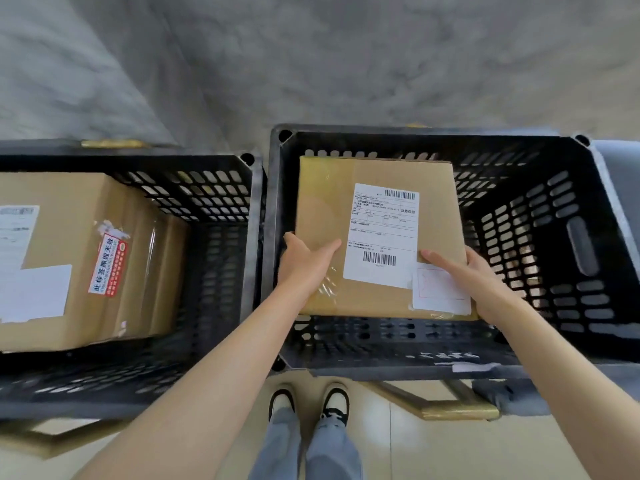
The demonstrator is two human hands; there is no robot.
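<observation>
Head camera, looking straight down. Two bare arms reach forward to a flat cardboard box (325, 202), held level in the mouth of a black slotted plastic crate (554, 237) and toward the crate's left side. The left hand (304, 261) grips the box's near left edge: the thumb lies on top and the fingers wrap round the side, out of sight. The right hand (474, 275) grips the near right edge the same way, its thumb resting beside a white shipping label (381, 233) with barcodes. A smaller white sticker (440, 289) sits at the box's near right corner. Just left stands a second black crate (214, 188) holding a larger taped carton (69, 209) with a red-and-white sticker (109, 265). Below, two black-and-white shoes (308, 403) stand on a pale floor (398, 445).
</observation>
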